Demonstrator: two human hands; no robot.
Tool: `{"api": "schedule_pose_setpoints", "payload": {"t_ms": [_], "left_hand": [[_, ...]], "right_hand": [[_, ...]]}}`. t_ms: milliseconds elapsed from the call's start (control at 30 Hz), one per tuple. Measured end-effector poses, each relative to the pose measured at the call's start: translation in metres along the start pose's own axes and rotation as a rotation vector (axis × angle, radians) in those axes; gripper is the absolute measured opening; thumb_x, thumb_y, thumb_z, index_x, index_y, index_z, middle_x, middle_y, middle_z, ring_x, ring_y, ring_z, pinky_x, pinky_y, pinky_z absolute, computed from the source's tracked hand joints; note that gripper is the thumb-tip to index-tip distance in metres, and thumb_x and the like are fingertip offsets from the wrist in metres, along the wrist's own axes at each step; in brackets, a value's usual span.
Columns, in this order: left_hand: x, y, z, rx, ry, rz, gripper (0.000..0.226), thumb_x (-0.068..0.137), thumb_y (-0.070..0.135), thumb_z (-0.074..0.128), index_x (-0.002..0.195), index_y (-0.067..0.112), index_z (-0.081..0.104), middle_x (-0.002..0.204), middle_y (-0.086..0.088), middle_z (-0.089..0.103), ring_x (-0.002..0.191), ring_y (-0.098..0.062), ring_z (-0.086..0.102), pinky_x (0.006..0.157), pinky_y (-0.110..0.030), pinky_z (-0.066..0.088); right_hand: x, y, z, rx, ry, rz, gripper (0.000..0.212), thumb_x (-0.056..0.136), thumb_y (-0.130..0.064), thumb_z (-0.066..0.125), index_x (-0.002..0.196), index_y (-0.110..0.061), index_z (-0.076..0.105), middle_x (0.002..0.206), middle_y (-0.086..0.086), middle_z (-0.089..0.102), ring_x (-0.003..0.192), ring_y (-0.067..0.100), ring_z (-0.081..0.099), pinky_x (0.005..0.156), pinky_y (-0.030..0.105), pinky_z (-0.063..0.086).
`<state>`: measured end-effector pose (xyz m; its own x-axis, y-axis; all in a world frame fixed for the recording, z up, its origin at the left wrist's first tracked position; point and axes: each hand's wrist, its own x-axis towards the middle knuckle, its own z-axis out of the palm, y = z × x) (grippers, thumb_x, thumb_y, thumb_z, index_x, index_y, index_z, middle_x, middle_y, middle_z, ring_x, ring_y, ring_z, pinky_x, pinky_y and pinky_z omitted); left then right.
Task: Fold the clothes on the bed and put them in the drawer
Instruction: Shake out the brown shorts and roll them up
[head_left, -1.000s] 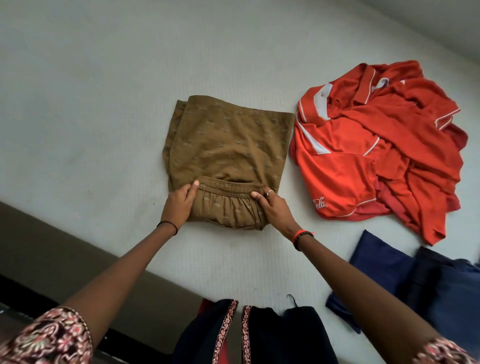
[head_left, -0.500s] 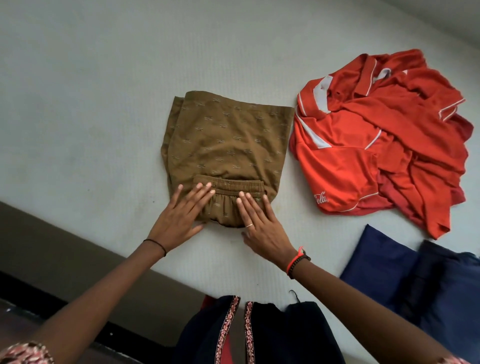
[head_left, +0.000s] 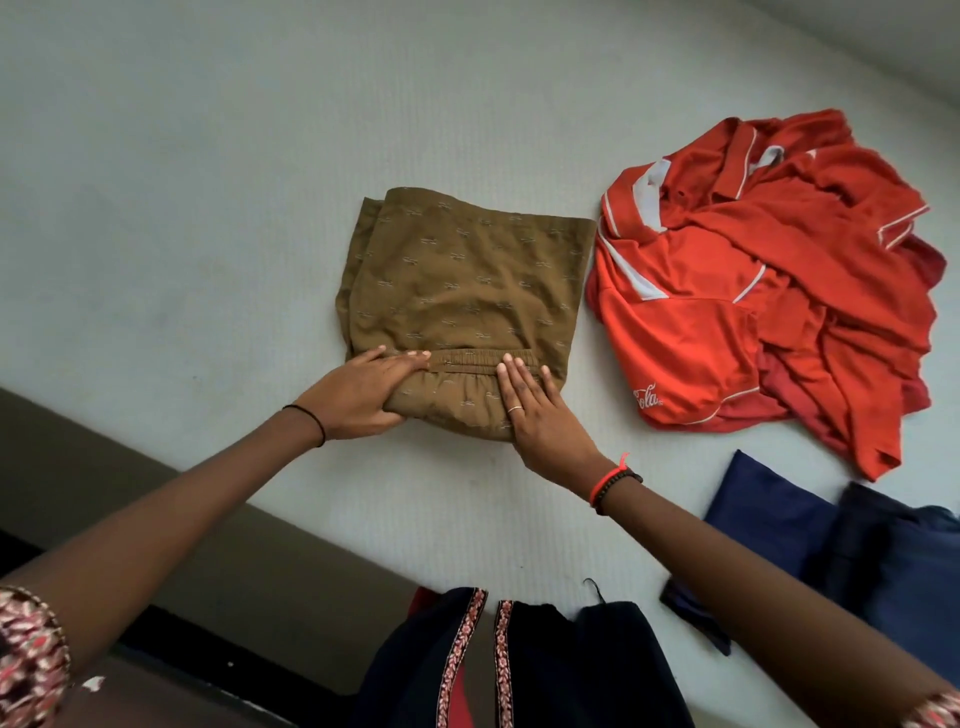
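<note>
Grasping near-left fold of brown garment (head_left: 467, 280) on bed (head_left: 208, 208) with left hand (head_left: 358, 397); pressing near-right fold with flat, released right hand (head_left: 543, 421), fingers (head_left: 511, 379) straight.

Dark cloth with red flowered trim (head_left: 498, 665) hangs at the bottom edge; dark floor (head_left: 182, 706) lies lower left.

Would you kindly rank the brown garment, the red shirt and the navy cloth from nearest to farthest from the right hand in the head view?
1. Brown garment: pressed under the right hand.
2. Red shirt: beside it, to the right, not touching.
3. Navy cloth: farther right, nearer the person.
</note>
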<state>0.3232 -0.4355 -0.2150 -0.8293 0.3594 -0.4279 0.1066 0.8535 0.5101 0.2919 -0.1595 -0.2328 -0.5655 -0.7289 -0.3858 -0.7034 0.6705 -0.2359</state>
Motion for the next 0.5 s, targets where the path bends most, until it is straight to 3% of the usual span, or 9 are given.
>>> {"api": "schedule_pose_setpoints", "payload": {"t_ms": [67, 133, 200, 267, 367, 433, 500], "left_hand": [[-0.003, 0.004, -0.025, -0.184, -0.074, -0.132, 0.068, 0.076, 0.053, 0.048, 0.138, 0.027, 0.042, 0.132, 0.001, 0.055, 0.12, -0.02, 0.051, 0.103, -0.027, 0.036], [-0.003, 0.005, -0.045, -0.375, -0.067, -0.215, 0.069, 0.065, 0.061, 0.04, 0.122, 0.027, 0.054, 0.115, -0.001, 0.063, 0.104, -0.022, 0.059, 0.088, -0.03, 0.046], [0.003, 0.005, -0.062, -0.522, -0.013, -0.262, 0.062, 0.064, 0.06, 0.045, 0.113, 0.025, 0.057, 0.11, -0.002, 0.062, 0.1, -0.021, 0.058, 0.088, -0.033, 0.047], [0.014, 0.001, -0.078, -0.651, 0.05, -0.316, 0.054, 0.07, 0.052, 0.056, 0.116, 0.023, 0.057, 0.114, 0.0, 0.058, 0.105, -0.016, 0.054, 0.091, -0.028, 0.044], [0.039, -0.009, -0.099, -0.775, 0.162, -0.401, 0.044, 0.081, 0.042, 0.068, 0.119, 0.021, 0.061, 0.117, 0.0, 0.061, 0.108, -0.014, 0.056, 0.086, -0.02, 0.043], [0.057, -0.014, -0.107, -0.816, 0.223, -0.453, 0.044, 0.084, 0.042, 0.066, 0.12, 0.018, 0.062, 0.116, 0.001, 0.063, 0.106, -0.013, 0.058, 0.083, -0.018, 0.044], [0.076, -0.019, -0.112, -0.796, 0.259, -0.491, 0.039, 0.085, 0.044, 0.064, 0.113, 0.017, 0.063, 0.108, 0.002, 0.063, 0.098, -0.011, 0.059, 0.074, -0.015, 0.044]], "right_hand": [[0.004, 0.008, -0.026, 0.2, -0.144, -0.01, 0.075, 0.088, -0.011, 0.052, 0.148, 0.004, 0.011, 0.157, 0.02, 0.012, 0.146, 0.03, 0.014, 0.117, 0.046, 0.018], [0.013, 0.019, -0.061, 0.481, -0.289, 0.039, 0.07, 0.088, -0.011, 0.056, 0.147, 0.002, 0.02, 0.151, 0.019, 0.03, 0.139, 0.027, 0.031, 0.11, 0.03, 0.024], [0.025, 0.036, -0.094, 0.663, -0.263, 0.116, 0.055, 0.083, -0.01, 0.063, 0.134, 0.0, 0.045, 0.12, 0.018, 0.059, 0.109, 0.027, 0.056, 0.087, 0.028, 0.039], [0.038, 0.056, -0.116, 0.875, -0.203, 0.182, 0.049, 0.074, -0.018, 0.063, 0.121, -0.004, 0.056, 0.101, 0.011, 0.062, 0.088, 0.018, 0.058, 0.075, 0.031, 0.046], [0.057, 0.084, -0.133, 1.167, -0.124, 0.306, 0.041, 0.068, -0.018, 0.058, 0.108, -0.01, 0.056, 0.086, 0.004, 0.056, 0.075, 0.01, 0.052, 0.063, 0.023, 0.044], [0.071, 0.101, -0.138, 1.286, -0.082, 0.354, 0.031, 0.072, -0.012, 0.059, 0.103, -0.01, 0.052, 0.081, 0.007, 0.05, 0.073, 0.013, 0.048, 0.061, 0.021, 0.039], [0.085, 0.116, -0.137, 1.311, -0.048, 0.402, 0.025, 0.082, -0.003, 0.058, 0.106, -0.007, 0.053, 0.08, 0.005, 0.054, 0.071, 0.012, 0.053, 0.061, 0.02, 0.044]]}}
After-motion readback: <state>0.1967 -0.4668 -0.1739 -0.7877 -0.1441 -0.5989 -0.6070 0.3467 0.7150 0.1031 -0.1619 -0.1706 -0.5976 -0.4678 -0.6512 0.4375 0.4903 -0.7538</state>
